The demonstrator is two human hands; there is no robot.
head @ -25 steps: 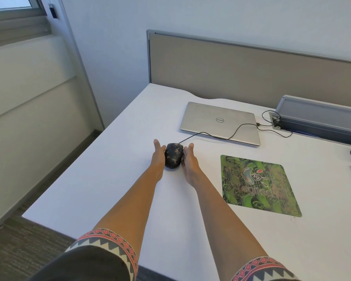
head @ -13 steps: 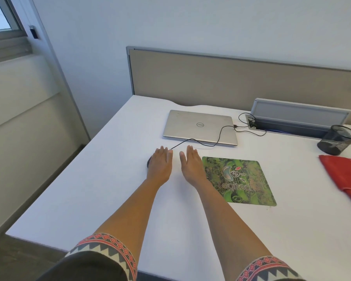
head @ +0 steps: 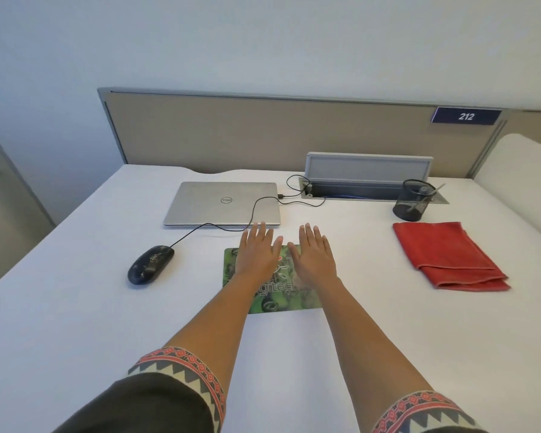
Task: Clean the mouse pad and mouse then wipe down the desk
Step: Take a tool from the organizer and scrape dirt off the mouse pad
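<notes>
Both my arms reach straight forward, bare from the patterned sleeve cuffs down. My left hand (head: 258, 252) and right hand (head: 313, 254) lie palm down side by side, fingers extended and slightly spread, thumbs nearly meeting, holding nothing.

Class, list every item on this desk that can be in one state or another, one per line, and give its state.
laptop: lid closed, cable plugged in at right edge
mouse: dirty, speckled, lying beside the pad, not on it
mouse pad: flat, partly covered by both hands
red cloth: folded, untouched
pen holder: upright
cable box lid: raised open
left hand: open, empty
right hand: open, empty
</notes>
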